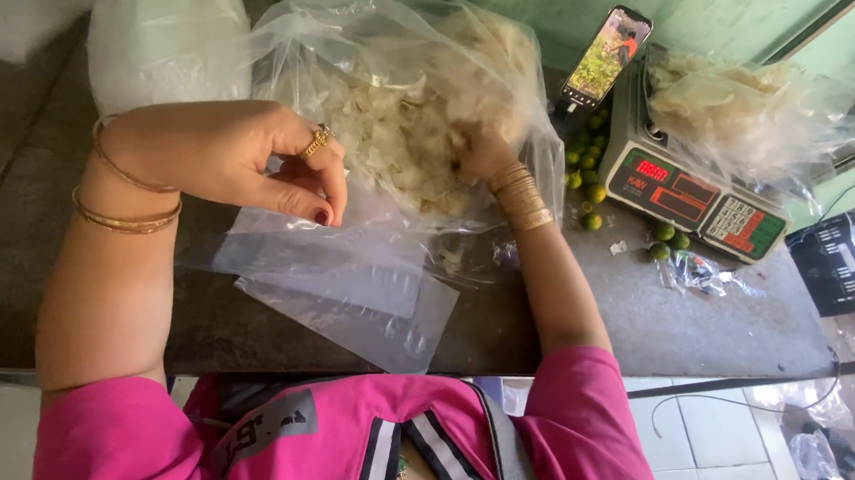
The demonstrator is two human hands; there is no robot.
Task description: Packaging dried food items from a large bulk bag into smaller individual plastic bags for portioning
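Note:
A large clear plastic bag (405, 61) full of pale crackers lies on the dark counter (654, 324). My right hand (481, 151) is reaching inside it, buried among the crackers; whether its fingers are closed on any is hidden. My left hand (262, 161), with a gold ring and bangles, pinches the rim of a small clear plastic bag (298, 254) in front of the big bag. More small empty bags (373, 314) lie flat beneath it.
A digital weighing scale (695, 196) stands at the right with another bag of crackers (739, 108) on its pan. A phone (607, 55) leans behind it. Small green limes (588, 174) lie beside the scale. A black crate (850, 261) sits at far right.

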